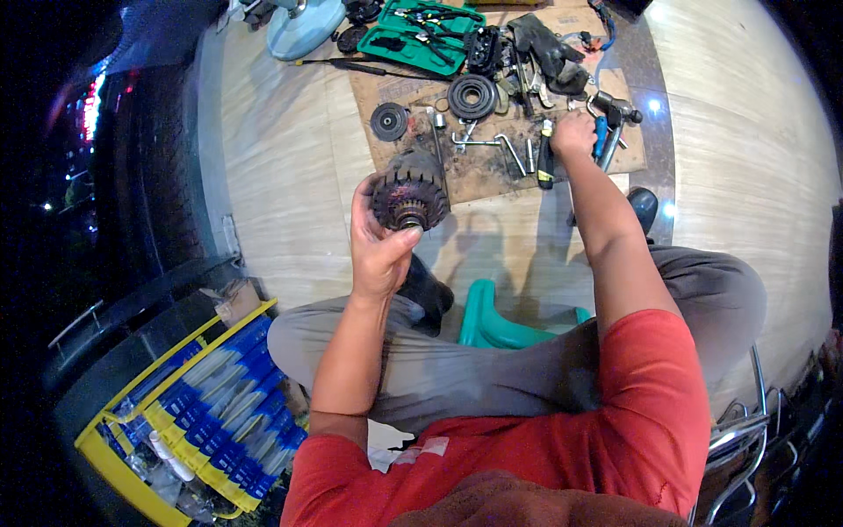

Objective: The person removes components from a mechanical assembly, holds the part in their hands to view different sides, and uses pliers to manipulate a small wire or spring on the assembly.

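Note:
My left hand [379,246] is closed around a dark, round metal part [411,198] with slots around its rim and a smaller toothed ring at its centre. It is held up in front of my left knee. My right hand [574,134] reaches down to the dirty cardboard [492,181], its fingers mostly hidden behind the back of the hand. Just right of it lie a blue-handled tool [601,136] and a hammer [622,111]. A black and yellow utility knife [545,156] lies at its left.
An angled wrench [500,142], a grooved pulley [472,96] and a flat disc [389,121] lie on the cardboard. Beyond them are a green tool case [417,44] and dark gloves [549,53]. A green stool [492,321] is beneath me; a yellow rack [110,457] stands at left.

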Demonstrator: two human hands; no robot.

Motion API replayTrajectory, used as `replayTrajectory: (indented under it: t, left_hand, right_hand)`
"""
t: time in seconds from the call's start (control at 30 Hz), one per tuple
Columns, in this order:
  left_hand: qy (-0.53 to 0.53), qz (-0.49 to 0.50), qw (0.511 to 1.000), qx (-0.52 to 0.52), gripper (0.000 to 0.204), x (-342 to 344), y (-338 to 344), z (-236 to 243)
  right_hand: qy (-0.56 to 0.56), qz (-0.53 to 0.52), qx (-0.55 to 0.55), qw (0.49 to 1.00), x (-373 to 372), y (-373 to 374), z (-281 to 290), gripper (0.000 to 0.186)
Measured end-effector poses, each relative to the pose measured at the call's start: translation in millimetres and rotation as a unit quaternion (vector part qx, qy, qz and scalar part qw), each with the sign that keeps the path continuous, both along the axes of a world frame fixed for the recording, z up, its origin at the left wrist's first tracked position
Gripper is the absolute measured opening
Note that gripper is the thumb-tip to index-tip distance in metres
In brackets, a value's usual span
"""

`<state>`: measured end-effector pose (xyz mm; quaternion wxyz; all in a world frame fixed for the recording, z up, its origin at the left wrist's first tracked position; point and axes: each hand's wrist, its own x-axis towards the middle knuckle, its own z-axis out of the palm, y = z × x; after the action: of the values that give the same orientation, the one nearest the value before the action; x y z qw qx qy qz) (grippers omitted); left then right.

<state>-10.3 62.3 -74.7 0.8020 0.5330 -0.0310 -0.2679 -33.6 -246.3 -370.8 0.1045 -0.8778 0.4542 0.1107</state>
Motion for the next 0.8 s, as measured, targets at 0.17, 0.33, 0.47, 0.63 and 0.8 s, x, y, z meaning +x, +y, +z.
replayTrajectory:
  t: [0.17, 0.33, 0.47, 0.63, 0.8]
  left_hand:
    - [-0.034, 0.012, 0.999, 0.029, 0.080, -4, 4, 14]
    - [-0.110, -0.002, 0.993, 0.034, 0.078, -6, -4, 34]
    - [-0.134, 0.005, 0.990, 0.046, 0.068, -19, 22, 36]
    - [-0.107, 0.016, 0.993, -0.036, 0.067, -28, 28, 56]
    - [-0.133, -0.004, 0.989, -0.064, 0.072, -31, 19, 70]
  right_hand:
    - [0.019, -0.035, 0.080, 0.996, -11, 3, 2, 0.046]
    - [-0.115, -0.124, 0.268, 0.948, -49, -45, -42, 0.041]
    - [-0.439, -0.314, 0.676, 0.501, -47, -23, 14, 0.017]
    - [-0.511, -0.055, 0.826, 0.231, -40, -23, 170, 0.055]
    - [-0.483, 0.059, 0.857, 0.172, -21, -18, 322, 0.060]
